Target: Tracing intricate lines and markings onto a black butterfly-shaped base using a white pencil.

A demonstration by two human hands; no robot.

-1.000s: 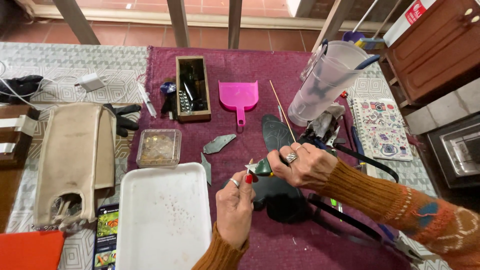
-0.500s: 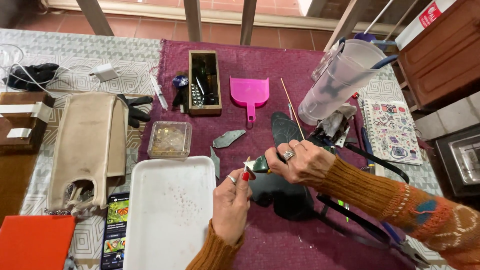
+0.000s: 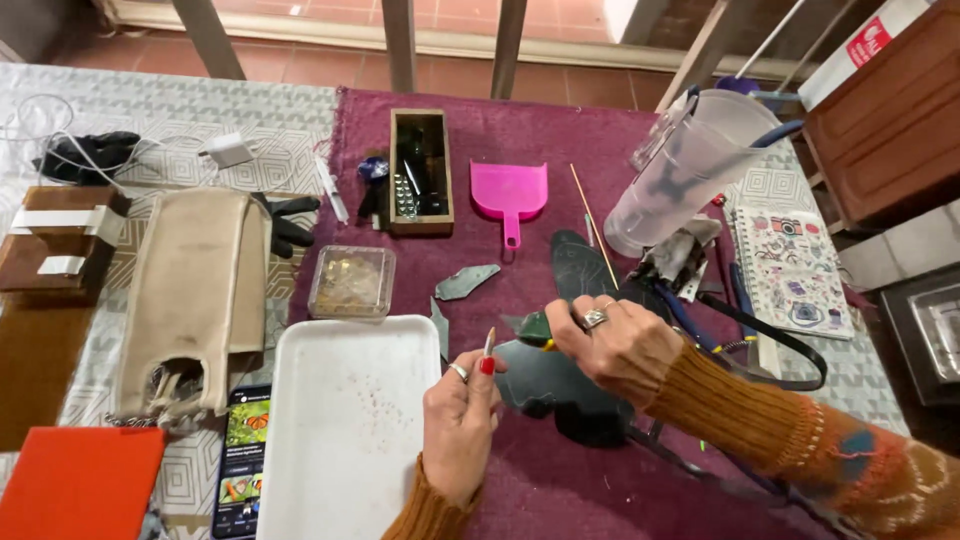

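My left hand (image 3: 462, 405) pinches a thin small stick (image 3: 489, 341) upright between thumb and fingers, just right of the white tray (image 3: 345, 430). My right hand (image 3: 610, 345), with a ring on one finger, grips a dark green tool-like piece (image 3: 532, 326) over dark flat cut-out shapes (image 3: 545, 380) lying on the maroon cloth (image 3: 500, 130). The two hands are close, a few centimetres apart. Grey shards (image 3: 466, 282) lie just beyond them.
A wooden box (image 3: 419, 172), a pink dustpan (image 3: 509, 193), a clear plastic box (image 3: 350, 283), a tipped clear jug (image 3: 690, 170), a notebook (image 3: 792, 270), a beige canvas bag (image 3: 195, 295), a phone (image 3: 243, 455), an orange card (image 3: 75, 485) and black gloves (image 3: 290, 222) lie around.
The hands have parted slightly: my left hand dropped lower and now holds the stick up on its own. The camera view shifted a little to the right.
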